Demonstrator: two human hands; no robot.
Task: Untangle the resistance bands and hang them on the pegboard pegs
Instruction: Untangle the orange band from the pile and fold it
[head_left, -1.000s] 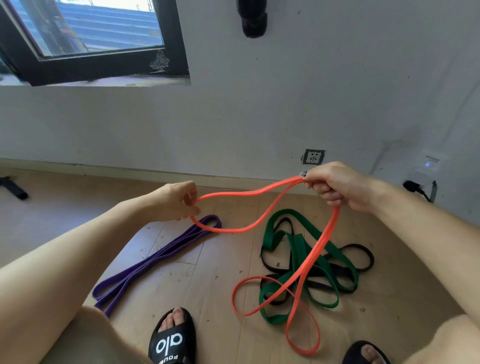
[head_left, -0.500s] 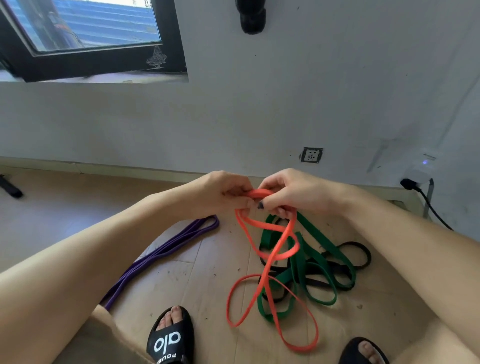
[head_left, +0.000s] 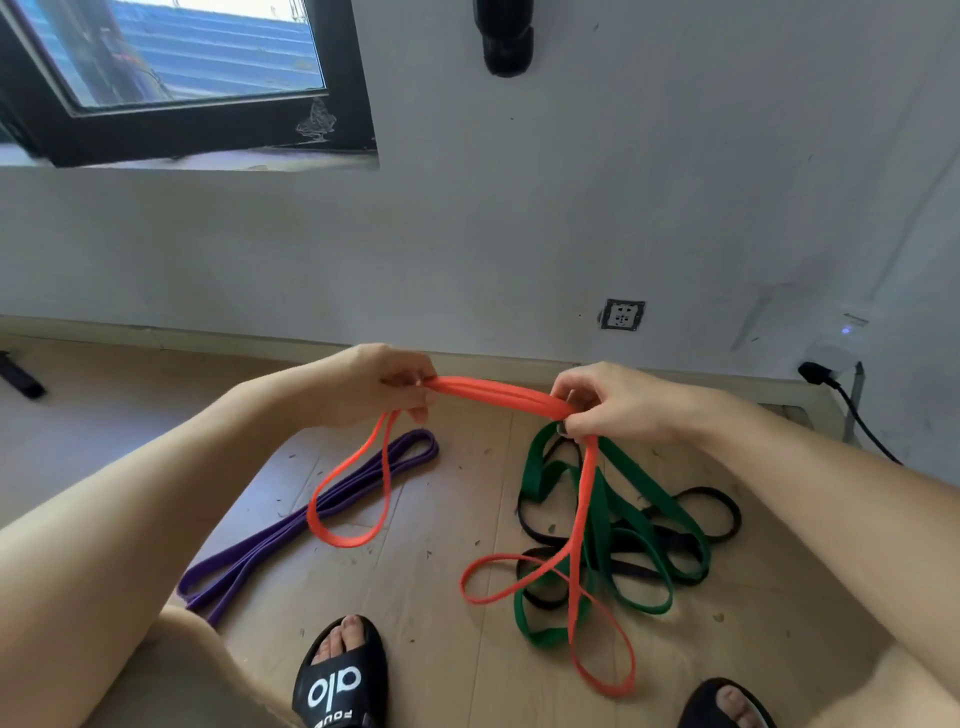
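We hold the orange band (head_left: 493, 395) doubled between our hands, above the wooden floor (head_left: 415, 597): the left hand (head_left: 374, 387) pinches one end of the bunched strands with curled fingers, and the right hand (head_left: 618, 405) grips the other end the same way. The main risk, as we judge it, lies below the right hand, where the orange strands drop, cross themselves and lie over the green band (head_left: 602, 525) and black band (head_left: 717, 514). If we lift now, that crossing could tighten into a twist or drag the pile up with it. A slack loop also hangs from the left hand, just above the purple band (head_left: 311, 519), and could catch it.

The orange band is narrow, flat and bright, taut only in the short stretch between our hands. Green and black remain tangled together; purple lies apart, folded straight. We see no pegboard here.
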